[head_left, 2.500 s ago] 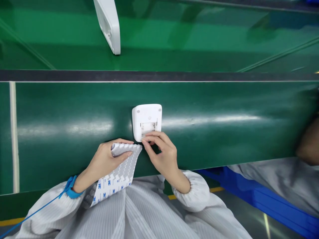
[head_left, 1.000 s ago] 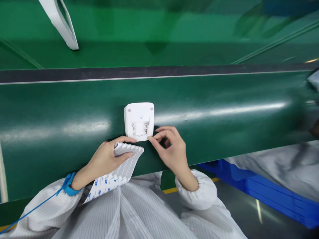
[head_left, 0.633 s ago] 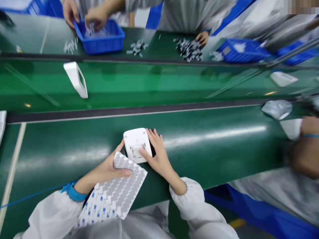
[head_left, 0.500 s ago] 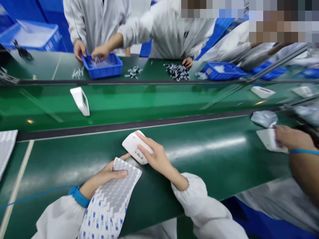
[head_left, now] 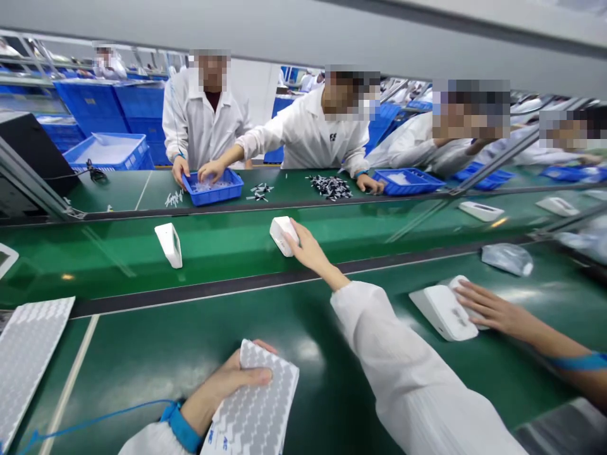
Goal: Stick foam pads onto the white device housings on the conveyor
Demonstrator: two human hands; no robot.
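Observation:
My left hand (head_left: 237, 382) is closed round a sheet of adhesive pads (head_left: 260, 404), grey with a scalloped pattern and blue print low down. The thumb presses on its face; the other fingers are behind it. My right hand (head_left: 308, 246) reaches out over the bright green belt, its fingers on a white plastic housing (head_left: 283, 236). That housing is at the belt; whether its underside touches the surface I cannot tell. Another white housing (head_left: 169, 245) stands on the belt to the left.
A co-worker's hand (head_left: 493, 309) rests on white housings (head_left: 443, 309) at the right. More patterned sheets (head_left: 35, 354) lie at the left. Across the belt, people work by a blue bin (head_left: 215, 194) and a pile of small dark parts (head_left: 331, 187). A grey beam (head_left: 284, 31) crosses overhead.
My right hand has carried the white housing from above the near table forward to the green belt. My left hand keeps the sheet. The view has tilted up.

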